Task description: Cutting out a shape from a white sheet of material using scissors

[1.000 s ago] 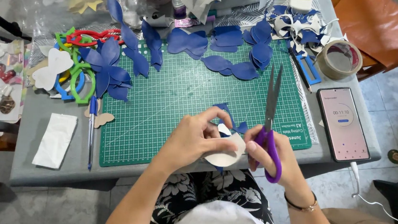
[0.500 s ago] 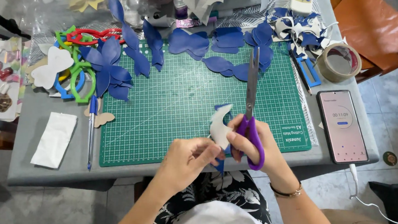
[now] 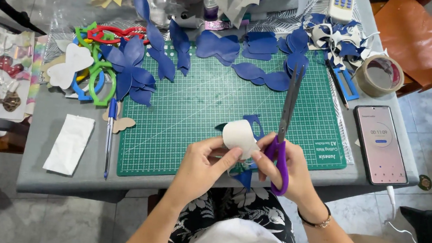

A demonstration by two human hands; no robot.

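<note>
Right hand (image 3: 286,167) closed through the purple handles of the scissors (image 3: 284,127), blades shut and pointing to the top of the frame. Half a second ago the white piece stood upright just left of the blades; now it's turned and curled. Left hand (image 3: 206,160) pinches that white cut piece (image 3: 239,135), fingers closed on its lower edge, low centre of frame over the green cutting mat (image 3: 186,108). Blue scrap (image 3: 245,177) hangs below the hands. Phone (image 3: 380,144) lies right on the worktop (image 3: 39,174), tape roll (image 3: 380,76) upper right, blue petal shapes (image 3: 132,70) upper left.
</note>
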